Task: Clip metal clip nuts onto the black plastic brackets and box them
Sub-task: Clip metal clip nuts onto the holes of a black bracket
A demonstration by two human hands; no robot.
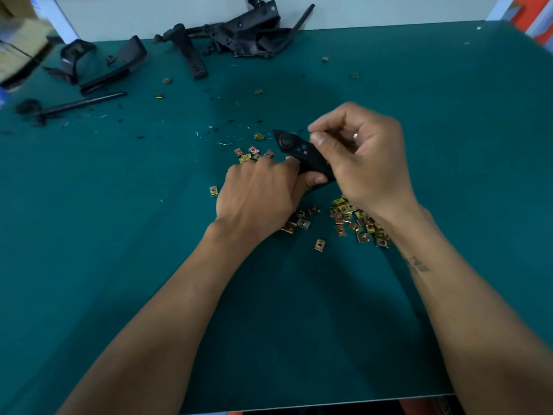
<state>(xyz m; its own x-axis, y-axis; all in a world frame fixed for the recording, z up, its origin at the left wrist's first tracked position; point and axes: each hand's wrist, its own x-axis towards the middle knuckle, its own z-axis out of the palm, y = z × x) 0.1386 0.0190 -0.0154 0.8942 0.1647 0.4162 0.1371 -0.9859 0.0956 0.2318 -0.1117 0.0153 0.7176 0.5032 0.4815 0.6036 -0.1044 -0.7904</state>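
Note:
My left hand point(263, 193) grips the near end of a black plastic bracket point(296, 148), whose pointed tip with a round boss faces away from me. My right hand point(362, 157) is curled just right of the bracket, thumb and forefinger pinched together at its edge; a clip nut between them can barely be made out. Several brass-coloured clip nuts point(356, 221) lie in a loose pile under my right wrist. More clip nuts point(250, 154) sit beyond my left hand, and others point(299, 223) lie under it.
A teal mat point(119, 235) covers the table. Black plastic brackets point(245, 31) are heaped at the back by the wall, others point(98, 64) at the back left. A black rod point(80, 104) and plastic shavings lie left. A cardboard box point(18, 49) stands at far left.

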